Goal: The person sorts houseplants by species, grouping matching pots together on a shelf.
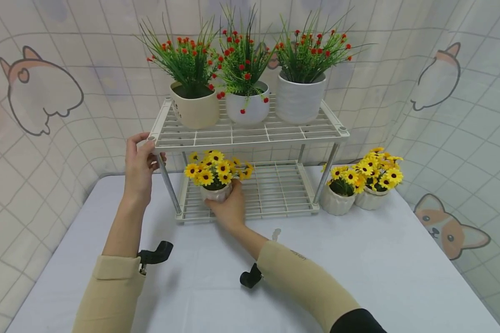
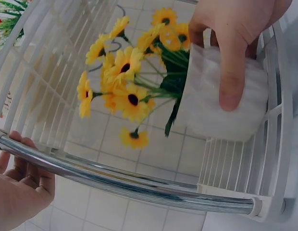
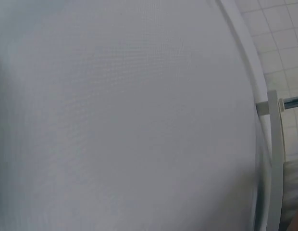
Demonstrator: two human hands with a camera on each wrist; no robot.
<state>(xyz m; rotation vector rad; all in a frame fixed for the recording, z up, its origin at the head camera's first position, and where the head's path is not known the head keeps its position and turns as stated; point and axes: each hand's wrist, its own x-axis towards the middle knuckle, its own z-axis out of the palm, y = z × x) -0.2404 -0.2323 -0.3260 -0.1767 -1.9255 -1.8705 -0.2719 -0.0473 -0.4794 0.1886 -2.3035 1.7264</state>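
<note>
My right hand (image 1: 229, 208) grips a small white pot (image 2: 226, 94) of yellow artificial daisies (image 1: 216, 169) on the left part of the lower tier (image 1: 271, 185) of a white wire shelf rack. In the left wrist view its thumb presses the pot's side. My left hand (image 1: 139, 169) holds the rack's front left corner, thumb at the upper tier (image 1: 250, 134) and fingers behind the metal post (image 2: 115, 180). The right wrist view mostly catches the white tablecloth (image 3: 130, 115), with the rack's edge (image 3: 275, 159) at the right.
On the upper tier stand a cream pot (image 1: 196, 111) and two white pots, one smooth (image 1: 246, 108) and one ribbed (image 1: 300, 99), with red-flowered grass. Right of the rack, two more daisy pots, one nearer (image 1: 336, 201) and one farther (image 1: 371, 200), stand on the table. Tiled-pattern curtain surrounds the table.
</note>
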